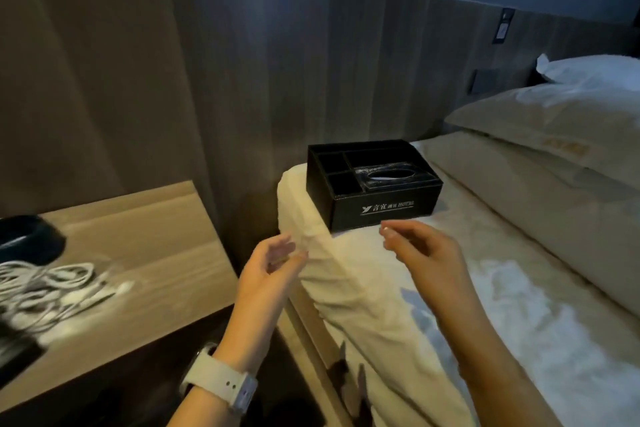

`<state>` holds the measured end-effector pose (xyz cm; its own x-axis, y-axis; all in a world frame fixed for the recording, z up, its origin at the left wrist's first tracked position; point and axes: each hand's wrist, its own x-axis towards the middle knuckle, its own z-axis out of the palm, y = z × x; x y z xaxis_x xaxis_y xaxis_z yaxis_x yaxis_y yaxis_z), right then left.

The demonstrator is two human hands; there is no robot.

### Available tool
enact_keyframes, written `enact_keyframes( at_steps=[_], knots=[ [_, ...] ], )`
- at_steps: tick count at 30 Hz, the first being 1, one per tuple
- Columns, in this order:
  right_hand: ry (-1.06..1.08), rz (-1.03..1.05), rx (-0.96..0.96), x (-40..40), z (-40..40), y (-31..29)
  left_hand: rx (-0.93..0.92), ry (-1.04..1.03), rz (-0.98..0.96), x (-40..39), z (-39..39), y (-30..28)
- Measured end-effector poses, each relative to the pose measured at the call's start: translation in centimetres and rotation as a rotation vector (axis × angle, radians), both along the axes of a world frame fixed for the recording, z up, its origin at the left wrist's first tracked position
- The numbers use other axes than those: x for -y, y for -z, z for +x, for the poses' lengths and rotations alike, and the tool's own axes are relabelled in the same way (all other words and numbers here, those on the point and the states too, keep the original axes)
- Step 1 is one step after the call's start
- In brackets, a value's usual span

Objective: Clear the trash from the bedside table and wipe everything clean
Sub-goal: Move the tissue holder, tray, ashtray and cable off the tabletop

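Note:
A black tissue-box organizer (372, 185) with several compartments sits on the corner of the bed's mattress (363, 281). Just in front of it, my left hand (268, 267) and my right hand (420, 251) hover apart, fingers loosely curled, holding nothing and not touching the box. My left wrist wears a white watch. The wooden bedside table (149, 253) lies to the left, bearing a tangle of white cables (52, 291) and a dark round object (27, 239) at the left edge.
White pillows (554, 135) lie on the bed at the right. A wood-panelled wall (242, 80) rises behind the table and bed, with a switch plate (483, 80). A narrow gap separates table and mattress.

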<state>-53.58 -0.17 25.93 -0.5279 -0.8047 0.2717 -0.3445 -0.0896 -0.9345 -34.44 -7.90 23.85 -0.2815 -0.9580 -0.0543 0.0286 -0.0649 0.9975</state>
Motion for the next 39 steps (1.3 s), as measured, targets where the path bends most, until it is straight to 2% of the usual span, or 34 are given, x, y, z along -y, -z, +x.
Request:
enact_keyframes(
  at_steps=[5,11,15,20,23,26,30,33,36,39],
  knots=[
    [-0.241,0.104,-0.03,-3.5,9.9,2.1,0.08,-0.153,-0.067,-5.3,9.6,0.9],
    [-0.504,0.196,-0.061,-3.5,20.6,4.6,0.172,-0.393,-0.095,-9.4,21.2,1.1],
    [-0.6,0.178,-0.091,-2.4,27.0,4.5,0.199,-0.499,-0.094,-10.0,28.2,1.5],
    [-0.633,0.156,-0.253,1.7,33.1,4.3,0.402,-0.612,-0.153,-7.5,35.4,2.3],
    [-0.609,0.141,-0.419,6.1,35.3,3.7,0.577,-0.595,-0.126,-4.5,38.5,2.7],
    [-0.545,0.139,-0.682,11.1,36.8,2.8,0.767,-0.55,-0.096,-1.3,40.7,3.1],
    [-0.548,0.248,-0.947,17.1,38.2,2.4,1.012,-0.518,-0.064,2.2,42.6,3.0],
    [-0.591,0.329,-1.045,20.3,39.3,2.9,1.142,-0.459,0.008,4.2,43.3,3.3],
    [-0.619,0.359,-1.116,22.3,40.3,3.7,1.18,-0.449,0.017,5.3,43.4,3.8],
    [-0.618,0.332,-1.099,23.3,40.9,4.4,1.174,-0.45,-0.003,5.8,43.3,3.9]
  ],
)
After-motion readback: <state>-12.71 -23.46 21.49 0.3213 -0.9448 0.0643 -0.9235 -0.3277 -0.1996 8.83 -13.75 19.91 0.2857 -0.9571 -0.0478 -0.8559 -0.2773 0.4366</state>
